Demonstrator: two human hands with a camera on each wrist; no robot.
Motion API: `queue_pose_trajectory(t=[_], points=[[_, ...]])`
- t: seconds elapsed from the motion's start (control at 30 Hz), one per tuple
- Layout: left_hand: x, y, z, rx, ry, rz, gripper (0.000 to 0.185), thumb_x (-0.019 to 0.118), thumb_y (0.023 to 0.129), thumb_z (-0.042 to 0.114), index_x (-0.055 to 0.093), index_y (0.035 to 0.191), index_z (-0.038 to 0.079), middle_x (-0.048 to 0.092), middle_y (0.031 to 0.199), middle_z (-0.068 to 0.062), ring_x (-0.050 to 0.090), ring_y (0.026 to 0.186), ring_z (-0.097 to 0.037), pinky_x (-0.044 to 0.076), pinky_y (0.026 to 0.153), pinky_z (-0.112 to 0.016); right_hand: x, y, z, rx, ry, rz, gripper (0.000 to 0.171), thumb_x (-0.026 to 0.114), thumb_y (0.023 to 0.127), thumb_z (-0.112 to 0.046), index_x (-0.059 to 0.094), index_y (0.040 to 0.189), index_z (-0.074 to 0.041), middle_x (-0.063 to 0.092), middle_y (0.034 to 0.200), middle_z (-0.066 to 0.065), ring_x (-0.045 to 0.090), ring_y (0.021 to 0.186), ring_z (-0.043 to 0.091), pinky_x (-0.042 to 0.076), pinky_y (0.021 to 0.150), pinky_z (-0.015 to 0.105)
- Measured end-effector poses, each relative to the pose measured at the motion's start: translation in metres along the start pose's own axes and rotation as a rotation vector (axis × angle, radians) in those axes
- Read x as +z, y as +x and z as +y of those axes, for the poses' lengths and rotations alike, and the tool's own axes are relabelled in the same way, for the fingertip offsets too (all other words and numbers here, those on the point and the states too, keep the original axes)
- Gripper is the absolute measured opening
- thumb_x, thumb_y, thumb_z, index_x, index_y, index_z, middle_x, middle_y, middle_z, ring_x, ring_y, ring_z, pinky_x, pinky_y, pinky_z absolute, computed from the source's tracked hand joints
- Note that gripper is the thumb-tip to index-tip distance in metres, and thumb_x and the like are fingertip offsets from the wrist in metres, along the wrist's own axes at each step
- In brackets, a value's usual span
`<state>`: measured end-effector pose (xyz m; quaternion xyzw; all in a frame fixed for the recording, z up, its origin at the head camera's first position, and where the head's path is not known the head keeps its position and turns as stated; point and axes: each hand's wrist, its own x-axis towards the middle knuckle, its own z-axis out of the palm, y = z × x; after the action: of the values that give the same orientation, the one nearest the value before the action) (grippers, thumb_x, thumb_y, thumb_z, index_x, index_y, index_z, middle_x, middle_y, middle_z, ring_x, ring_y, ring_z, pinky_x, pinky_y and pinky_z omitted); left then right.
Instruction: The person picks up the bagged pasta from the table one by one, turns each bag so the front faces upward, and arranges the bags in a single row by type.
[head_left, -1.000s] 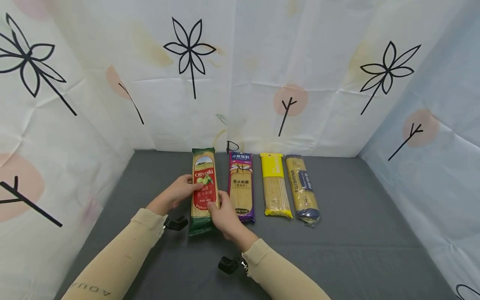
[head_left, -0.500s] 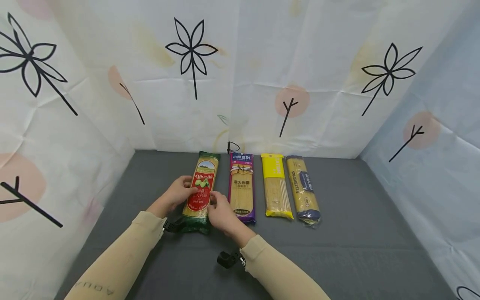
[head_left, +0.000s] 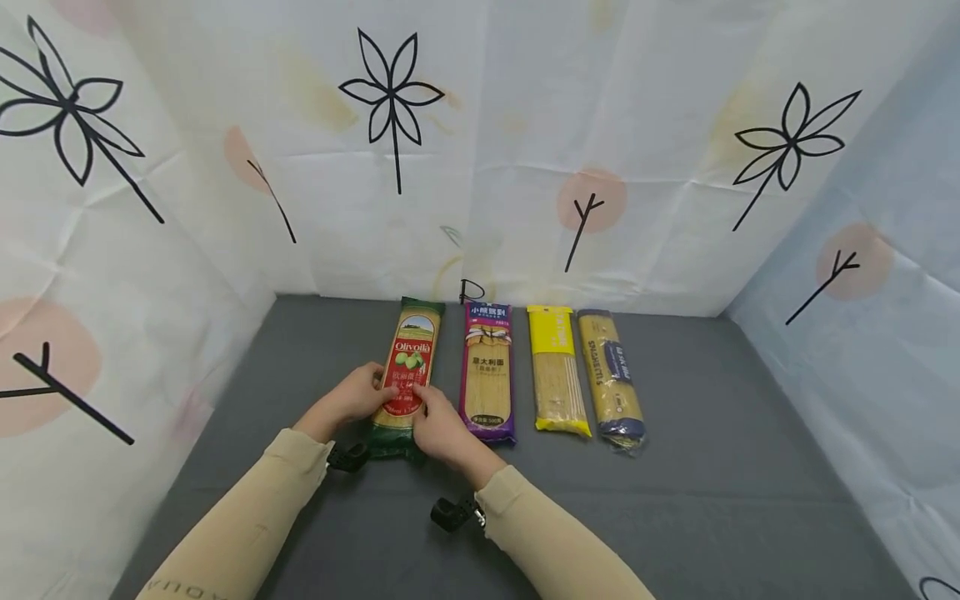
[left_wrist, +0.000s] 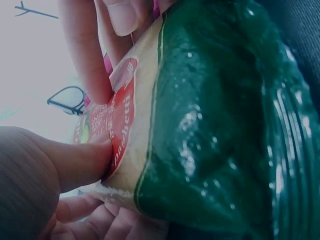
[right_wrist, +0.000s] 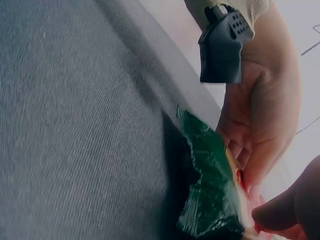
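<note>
A spaghetti packet [head_left: 411,342] with a red label and green ends lies at the left end of a row on the grey cloth, its top leaning to the right. My left hand [head_left: 351,398] holds its left edge, thumb on the label and fingers curled beneath. On the opposite edge, my right hand [head_left: 448,427] grips the lower part with its thumb on top. The left wrist view shows the packet's crinkled green end [left_wrist: 210,115] close up. In the right wrist view that green end casts a shadow on the cloth; whether it touches down I cannot tell.
Right of the held packet lie a purple-edged pasta packet [head_left: 487,375], a yellow-topped one [head_left: 558,383] and a blue-banded spaghetti packet [head_left: 611,375]. Patterned white sheets [head_left: 510,100] enclose the grey cloth [head_left: 720,433] at the back and sides. Each wrist wears a black camera [right_wrist: 222,55].
Between my hands, the red-labelled packet has swung from nearly straight to leaning right, its top shifting toward the purple-edged packet. Both hands have stayed on it. The other packets have kept their places.
</note>
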<state>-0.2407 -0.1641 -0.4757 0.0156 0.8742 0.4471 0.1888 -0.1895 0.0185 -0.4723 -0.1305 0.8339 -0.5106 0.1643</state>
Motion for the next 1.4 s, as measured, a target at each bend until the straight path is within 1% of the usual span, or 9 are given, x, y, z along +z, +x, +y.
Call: queue_pose_trajectory(t=[0.17, 0.27, 0.47, 0.67, 0.87, 1.03, 1.27, 1.33, 1.4], points=[[-0.003, 0.001, -0.006, -0.016, -0.047, -0.037, 0.048, 0.057, 0.100, 0.024, 0.039, 0.133, -0.004, 0.060, 0.101, -0.016, 0.059, 0.075, -0.021, 0.048, 0.063, -0.034, -0.003, 0.002, 0.000, -0.009, -0.167, -0.037, 0.047, 0.034, 0.104, -0.007, 0.033, 0.151, -0.008, 0.024, 0.155, 0.016, 0.029, 0.138, 0.036, 0.038, 0.102, 0.048], [-0.006, 0.001, -0.009, -0.029, -0.062, -0.053, 0.046, 0.057, 0.100, 0.025, 0.040, 0.131, -0.004, 0.059, 0.100, -0.016, 0.056, 0.074, -0.022, 0.045, 0.062, -0.034, -0.003, 0.004, -0.001, -0.021, -0.239, -0.055, 0.049, 0.035, 0.103, -0.007, 0.031, 0.151, -0.009, 0.025, 0.155, 0.017, 0.023, 0.141, 0.036, 0.024, 0.112, 0.050], [-0.012, 0.000, -0.011, -0.054, -0.062, -0.046, 0.046, 0.058, 0.099, 0.027, 0.042, 0.129, -0.003, 0.058, 0.106, -0.017, 0.060, 0.086, -0.024, 0.050, 0.071, -0.036, 0.002, 0.009, -0.005, -0.045, -0.302, -0.044, 0.052, 0.042, 0.100, -0.003, 0.033, 0.151, -0.009, 0.030, 0.153, 0.014, 0.029, 0.139, 0.032, 0.027, 0.111, 0.047], [-0.013, -0.002, -0.014, -0.063, -0.078, -0.045, 0.048, 0.059, 0.098, 0.026, 0.041, 0.130, -0.005, 0.059, 0.106, -0.019, 0.062, 0.085, -0.024, 0.051, 0.072, -0.038, 0.007, 0.007, -0.006, -0.038, -0.330, -0.048, 0.053, 0.042, 0.100, -0.002, 0.033, 0.151, -0.010, 0.030, 0.153, 0.016, 0.029, 0.139, 0.032, 0.023, 0.112, 0.048], [-0.008, -0.002, -0.013, -0.055, -0.090, -0.026, 0.045, 0.058, 0.099, 0.025, 0.042, 0.129, -0.004, 0.060, 0.105, -0.017, 0.061, 0.084, -0.023, 0.051, 0.071, -0.036, 0.005, 0.004, -0.011, -0.023, -0.341, -0.047, 0.053, 0.043, 0.098, 0.000, 0.034, 0.150, -0.006, 0.030, 0.152, 0.020, 0.029, 0.138, 0.038, 0.027, 0.110, 0.049], [-0.002, -0.003, -0.009, -0.046, -0.099, -0.016, 0.045, 0.056, 0.100, 0.026, 0.040, 0.131, -0.002, 0.059, 0.109, -0.018, 0.061, 0.085, -0.022, 0.051, 0.073, -0.037, 0.000, 0.004, -0.012, 0.014, -0.337, -0.046, 0.051, 0.041, 0.099, -0.002, 0.036, 0.149, -0.008, 0.030, 0.152, 0.020, 0.029, 0.137, 0.040, 0.036, 0.105, 0.047], [0.001, 0.000, -0.010, -0.040, -0.105, 0.002, 0.044, 0.056, 0.100, 0.025, 0.040, 0.131, -0.001, 0.058, 0.111, -0.019, 0.062, 0.087, -0.023, 0.051, 0.075, -0.039, -0.003, 0.008, -0.006, 0.017, -0.314, -0.049, 0.051, 0.040, 0.100, -0.004, 0.035, 0.150, -0.009, 0.030, 0.152, 0.018, 0.028, 0.138, 0.039, 0.034, 0.107, 0.048], [0.003, 0.001, -0.013, -0.032, -0.117, 0.005, 0.046, 0.057, 0.099, 0.025, 0.040, 0.133, 0.000, 0.059, 0.110, -0.018, 0.062, 0.086, -0.023, 0.051, 0.074, -0.039, -0.005, 0.005, -0.004, 0.003, -0.282, -0.057, 0.050, 0.040, 0.101, -0.006, 0.033, 0.151, -0.008, 0.033, 0.150, 0.017, 0.043, 0.127, 0.038, 0.044, 0.096, 0.047], [0.003, 0.001, -0.015, -0.025, -0.133, 0.006, 0.049, 0.058, 0.099, 0.026, 0.040, 0.136, 0.000, 0.060, 0.109, -0.017, 0.062, 0.086, -0.022, 0.051, 0.074, -0.039, -0.011, 0.001, 0.000, -0.033, -0.247, -0.038, 0.050, 0.041, 0.103, -0.011, 0.031, 0.151, -0.006, 0.039, 0.145, 0.018, 0.052, 0.117, 0.035, 0.048, 0.088, 0.045]])
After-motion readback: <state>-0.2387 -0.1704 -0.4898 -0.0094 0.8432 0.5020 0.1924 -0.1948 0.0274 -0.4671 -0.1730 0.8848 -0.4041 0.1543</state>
